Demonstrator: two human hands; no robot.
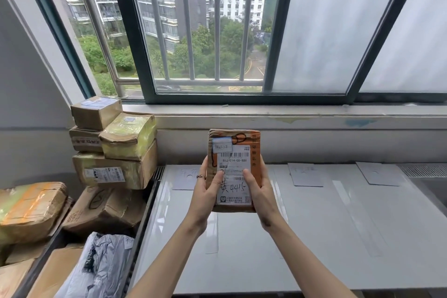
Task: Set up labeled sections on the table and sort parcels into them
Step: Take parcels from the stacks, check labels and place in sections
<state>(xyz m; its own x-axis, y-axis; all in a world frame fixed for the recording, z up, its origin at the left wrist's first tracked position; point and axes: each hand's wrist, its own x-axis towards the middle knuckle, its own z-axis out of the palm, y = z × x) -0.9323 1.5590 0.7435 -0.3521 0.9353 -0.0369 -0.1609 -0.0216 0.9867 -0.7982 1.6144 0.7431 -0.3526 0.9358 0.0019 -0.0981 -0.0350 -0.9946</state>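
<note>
Head view: white table (pixel 302 237), 3 paper section labels at far edge, taped dividers. Parcel stack (pixel 116 150) left. Small brown parcel (pixel 234 169) held upright above table, left hand (pixel 208 191) and right hand (pixel 260 191) gripping sides, thumbs on shipping label. Risk: faint section labels, misread means wrong section.

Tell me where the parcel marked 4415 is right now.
In the head view, centre frame: the parcel is held upright by both hands, left and right, above the table's far-left paper label.

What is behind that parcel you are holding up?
Behind the parcel, held by the left hand and right hand, are the wall, the table and part of a paper label. The label's remainder is hidden.
</note>
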